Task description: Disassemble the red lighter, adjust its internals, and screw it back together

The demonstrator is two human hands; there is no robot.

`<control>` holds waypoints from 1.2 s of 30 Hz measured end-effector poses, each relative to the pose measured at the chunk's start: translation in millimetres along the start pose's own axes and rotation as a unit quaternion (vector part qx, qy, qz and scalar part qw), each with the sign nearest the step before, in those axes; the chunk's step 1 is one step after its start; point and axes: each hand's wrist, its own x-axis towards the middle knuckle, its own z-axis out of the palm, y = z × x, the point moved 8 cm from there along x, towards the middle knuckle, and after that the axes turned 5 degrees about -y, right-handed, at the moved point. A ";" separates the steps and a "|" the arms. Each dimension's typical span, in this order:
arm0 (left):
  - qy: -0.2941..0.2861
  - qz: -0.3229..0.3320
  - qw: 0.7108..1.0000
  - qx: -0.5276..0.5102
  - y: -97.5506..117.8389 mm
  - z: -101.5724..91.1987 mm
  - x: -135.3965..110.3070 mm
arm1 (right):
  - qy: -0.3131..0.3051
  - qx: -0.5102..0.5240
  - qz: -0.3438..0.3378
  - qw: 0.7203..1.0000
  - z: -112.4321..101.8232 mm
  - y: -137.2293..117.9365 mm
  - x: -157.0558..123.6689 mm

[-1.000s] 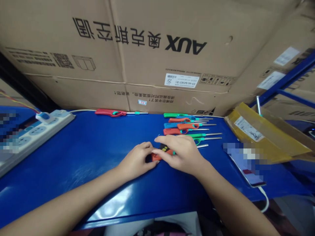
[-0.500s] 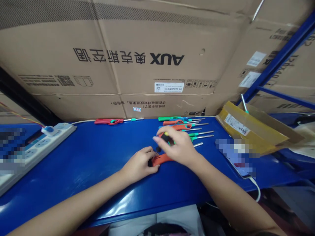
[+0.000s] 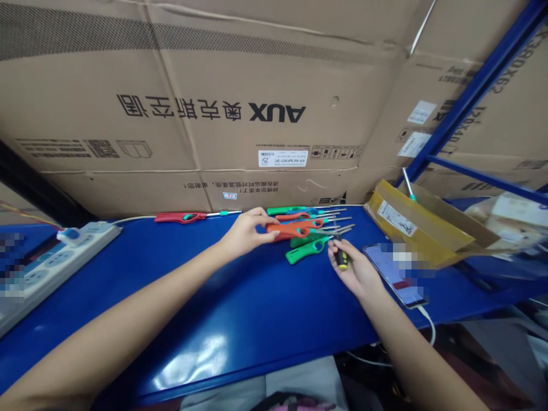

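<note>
My left hand (image 3: 248, 231) is closed on the handle end of an orange long-necked gas lighter (image 3: 287, 230), holding it over a row of similar lighters. In my right hand (image 3: 353, 264) is a short screwdriver with a black and yellow handle (image 3: 342, 258), its shaft pointing left near the lighter necks. Just left of that hand, a green lighter (image 3: 305, 250) lies at the front of the row. Behind it are further orange, blue and green lighters, partly overlapping, with a green one (image 3: 285, 210) at the back. A red lighter (image 3: 180, 217) lies apart, farther left against the cardboard.
A large cardboard sheet (image 3: 205, 142) stands behind the blue table (image 3: 240, 319). At left is a white power strip (image 3: 55, 260) with a plug in it. To the right lie a phone (image 3: 396, 277) on a white cable and an open yellow-taped carton (image 3: 423, 228).
My left hand has carried the orange lighter up and back to the row. My right hand has moved right and down, taking the screwdriver away from the lighter's handle. The view has shifted slightly.
</note>
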 end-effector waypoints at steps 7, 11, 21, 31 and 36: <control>0.033 -0.028 0.999 0.023 -45.2 25.1 40.4 | 0.026 -0.027 0.056 0.998 -7.6 37.2 -2.9; 0.004 -0.030 0.999 0.044 -61.1 49.0 51.5 | 0.008 -0.060 0.021 0.998 9.2 41.5 0.6; -0.046 0.006 0.997 0.057 -57.0 57.3 54.5 | -0.020 -0.195 -0.050 0.979 23.3 50.3 26.1; 0.015 -0.127 0.966 0.227 -115.8 -83.2 -48.4 | -0.095 -0.355 -0.103 0.924 24.6 45.6 20.4; -0.006 -0.227 0.926 0.303 -168.5 -135.7 -98.5 | -0.149 -0.449 -0.152 0.868 39.1 44.3 10.2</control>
